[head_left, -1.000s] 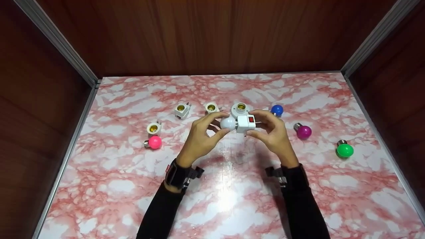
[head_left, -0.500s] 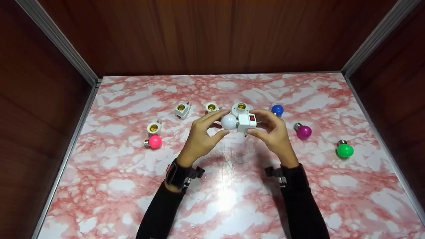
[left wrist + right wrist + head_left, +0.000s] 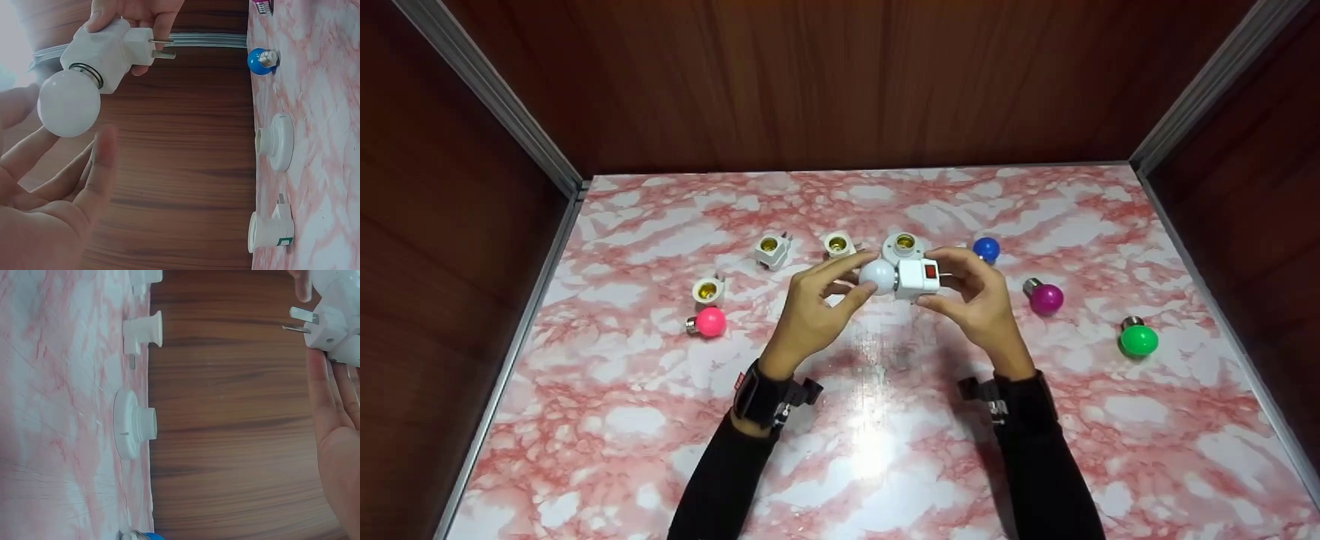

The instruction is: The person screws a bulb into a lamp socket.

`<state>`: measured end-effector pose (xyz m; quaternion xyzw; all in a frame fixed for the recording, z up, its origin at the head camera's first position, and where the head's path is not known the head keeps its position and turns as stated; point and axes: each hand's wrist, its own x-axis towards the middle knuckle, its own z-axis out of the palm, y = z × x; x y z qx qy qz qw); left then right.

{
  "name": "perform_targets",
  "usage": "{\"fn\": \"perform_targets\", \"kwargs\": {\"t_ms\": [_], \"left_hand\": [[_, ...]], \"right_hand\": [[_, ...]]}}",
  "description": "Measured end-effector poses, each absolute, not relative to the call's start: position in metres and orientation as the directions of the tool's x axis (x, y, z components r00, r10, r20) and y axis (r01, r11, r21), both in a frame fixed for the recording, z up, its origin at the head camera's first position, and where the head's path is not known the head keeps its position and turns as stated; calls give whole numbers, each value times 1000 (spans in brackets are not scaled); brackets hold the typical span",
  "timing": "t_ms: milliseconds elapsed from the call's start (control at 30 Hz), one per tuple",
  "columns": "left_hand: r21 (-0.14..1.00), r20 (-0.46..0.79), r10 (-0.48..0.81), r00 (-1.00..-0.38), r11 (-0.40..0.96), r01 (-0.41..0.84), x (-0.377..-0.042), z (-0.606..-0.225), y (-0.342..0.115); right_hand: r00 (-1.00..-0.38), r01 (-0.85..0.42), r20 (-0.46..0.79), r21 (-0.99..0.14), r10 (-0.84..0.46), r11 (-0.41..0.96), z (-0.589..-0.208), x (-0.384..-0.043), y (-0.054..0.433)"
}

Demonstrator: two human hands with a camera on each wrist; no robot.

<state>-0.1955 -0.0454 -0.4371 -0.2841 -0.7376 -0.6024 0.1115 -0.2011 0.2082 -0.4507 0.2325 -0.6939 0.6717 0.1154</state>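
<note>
My left hand has its thumb and curled fingers around a white light bulb; in the left wrist view, a gap shows between one fingertip and the glass. The bulb's metal base sits partly in a white plug-in lamp socket with a red switch, some of the screw thread showing. My right hand grips this socket between thumb and fingers. Two flat prongs stick out of its side. Both things are held above the table, the bulb pointing left.
Behind the hands stand a round white lampholder and several plug-in sockets, one a boxy socket. A pink bulb lies left; blue, purple and green bulbs lie right. Wooden walls enclose the marbled table.
My left fingers come off the bulb slightly half a second ago, then the thumb is back over it now. The right hand and socket stay almost in place.
</note>
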Motion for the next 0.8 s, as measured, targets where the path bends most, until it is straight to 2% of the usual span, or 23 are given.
{"fn": "perform_targets", "kwargs": {"t_ms": [200, 567, 800], "left_hand": [[836, 481, 270, -834, 144, 529, -196, -438, -45], [821, 505, 283, -816, 133, 555, -195, -436, -45], [836, 485, 292, -824, 122, 536, -196, -436, -47]], "right_hand": [[-855, -494, 485, -869, -184, 3, -451, -201, 209], [-859, -486, 479, -874, -184, -3, -450, -201, 209], [-859, -484, 475, -875, -191, 1, -449, -201, 209]]}}
